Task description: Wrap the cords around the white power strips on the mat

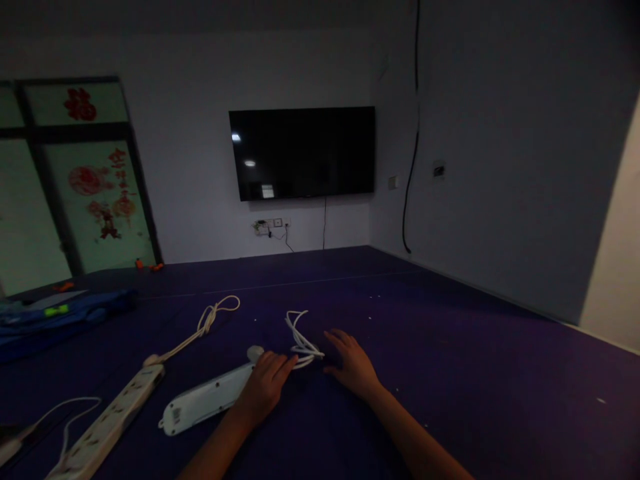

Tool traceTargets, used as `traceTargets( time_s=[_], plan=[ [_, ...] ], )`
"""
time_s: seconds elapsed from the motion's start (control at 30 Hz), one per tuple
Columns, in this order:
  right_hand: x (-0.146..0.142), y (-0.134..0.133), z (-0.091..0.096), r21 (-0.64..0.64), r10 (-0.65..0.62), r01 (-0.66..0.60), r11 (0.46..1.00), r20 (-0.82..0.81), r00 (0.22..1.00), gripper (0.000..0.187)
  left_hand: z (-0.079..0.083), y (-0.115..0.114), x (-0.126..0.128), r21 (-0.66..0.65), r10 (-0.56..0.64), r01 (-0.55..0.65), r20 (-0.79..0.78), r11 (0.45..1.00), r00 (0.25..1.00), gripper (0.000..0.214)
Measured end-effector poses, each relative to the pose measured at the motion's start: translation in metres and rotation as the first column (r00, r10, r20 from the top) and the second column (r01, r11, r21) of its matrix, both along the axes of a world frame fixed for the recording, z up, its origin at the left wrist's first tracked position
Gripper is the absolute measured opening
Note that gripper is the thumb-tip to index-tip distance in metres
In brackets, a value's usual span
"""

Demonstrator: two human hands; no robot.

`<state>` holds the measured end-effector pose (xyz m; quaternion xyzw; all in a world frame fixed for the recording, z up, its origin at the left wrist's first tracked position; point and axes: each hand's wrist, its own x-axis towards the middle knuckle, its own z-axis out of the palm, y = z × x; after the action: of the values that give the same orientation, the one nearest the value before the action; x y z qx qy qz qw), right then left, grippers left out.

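Note:
A white power strip (203,401) lies on the dark purple floor with its underside up. Its white cable (300,339) is bunched in loops at its far end. My left hand (264,389) rests on the strip's cable end, fingers curled round the cable where it leaves the strip. My right hand (353,363) lies palm down just right of the cable bundle, fingers spread and touching the loops.
A second white power strip (110,420) with a knotted cable (213,319) lies to the left. More white cable (70,417) sits at the lower left. A blue bag (55,320) lies by the glass door. A black television (303,152) hangs on the far wall.

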<state>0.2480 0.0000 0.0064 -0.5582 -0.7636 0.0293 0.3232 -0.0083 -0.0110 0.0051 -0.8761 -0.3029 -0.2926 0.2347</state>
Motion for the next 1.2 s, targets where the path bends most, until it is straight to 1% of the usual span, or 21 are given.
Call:
traceTargets(
  time_s=[0.07, 0.13, 0.2, 0.23, 0.3, 0.4, 0.53, 0.63, 0.7, 0.8, 0.97, 1.03, 1.1, 1.2],
  plan=[
    [-0.004, -0.002, 0.001, -0.004, 0.079, -0.079, 0.997, 0.060, 0.995, 0.072, -0.002, -0.009, 0.002, 0.043, -0.061, 0.062, -0.017, 0.997, 0.998, 0.048],
    [-0.008, -0.003, 0.001, -0.005, 0.175, -0.176, 0.984, 0.119, 0.977, 0.061, -0.004, -0.014, 0.004, 0.095, -0.106, 0.107, -0.020, 0.990, 0.994, 0.046],
    [-0.010, -0.003, 0.001, 0.007, 0.255, -0.260, 0.966, 0.163, 0.953, 0.049, -0.006, -0.015, 0.004, 0.129, -0.109, 0.108, 0.003, 0.986, 0.994, 0.045],
    [-0.011, -0.002, 0.001, 0.021, 0.272, -0.280, 0.960, 0.173, 0.947, 0.046, -0.008, -0.013, 0.003, 0.130, -0.088, 0.084, 0.025, 0.988, 0.996, 0.044],
    [-0.013, -0.001, 0.001, 0.063, 0.257, -0.271, 0.960, 0.175, 0.950, 0.044, -0.011, -0.006, 0.000, 0.101, -0.017, 0.010, 0.074, 0.995, 0.997, 0.045],
    [-0.017, 0.001, 0.000, 0.132, 0.184, -0.207, 0.969, 0.169, 0.968, 0.047, -0.013, 0.005, -0.006, 0.044, 0.085, -0.090, 0.113, 0.995, 0.990, 0.046],
    [-0.023, 0.000, -0.003, 0.233, 0.098, -0.128, 0.964, 0.136, 0.986, 0.045, -0.014, 0.014, -0.012, -0.022, 0.168, -0.167, 0.121, 0.986, 0.978, 0.050],
    [-0.026, -0.002, -0.006, 0.279, 0.098, -0.125, 0.952, 0.108, 0.989, 0.045, -0.012, 0.016, -0.013, -0.069, 0.220, -0.213, 0.109, 0.975, 0.969, 0.056],
    [-0.029, -0.005, -0.008, 0.271, 0.109, -0.128, 0.954, 0.083, 0.991, 0.045, -0.011, 0.017, -0.015, -0.098, 0.252, -0.243, 0.090, 0.965, 0.964, 0.060],
    [-0.035, -0.008, -0.010, 0.224, 0.132, -0.137, 0.965, 0.040, 0.991, 0.047, -0.009, 0.020, -0.018, -0.126, 0.290, -0.281, 0.061, 0.952, 0.955, 0.063],
    [-0.046, -0.012, -0.012, 0.108, 0.225, -0.220, 0.970, -0.041, 0.973, 0.043, -0.008, 0.027, -0.024, -0.144, 0.352, -0.344, 0.033, 0.928, 0.935, 0.059],
    [-0.046, -0.012, -0.011, 0.085, 0.213, -0.207, 0.975, -0.063, 0.975, 0.041, -0.009, 0.028, -0.025, -0.147, 0.370, -0.362, 0.032, 0.921, 0.928, 0.061],
    [-0.043, -0.011, -0.008, 0.066, 0.166, -0.162, 0.985, -0.051, 0.985, 0.042, -0.009, 0.026, -0.024, -0.141, 0.371, -0.362, 0.046, 0.922, 0.928, 0.065],
    [-0.034, -0.011, -0.002, 0.021, 0.104, -0.104, 0.994, 0.001, 0.995, 0.052, -0.004, 0.014, -0.018, -0.082, 0.307, -0.299, 0.114, 0.951, 0.945, 0.068]
  ],
)
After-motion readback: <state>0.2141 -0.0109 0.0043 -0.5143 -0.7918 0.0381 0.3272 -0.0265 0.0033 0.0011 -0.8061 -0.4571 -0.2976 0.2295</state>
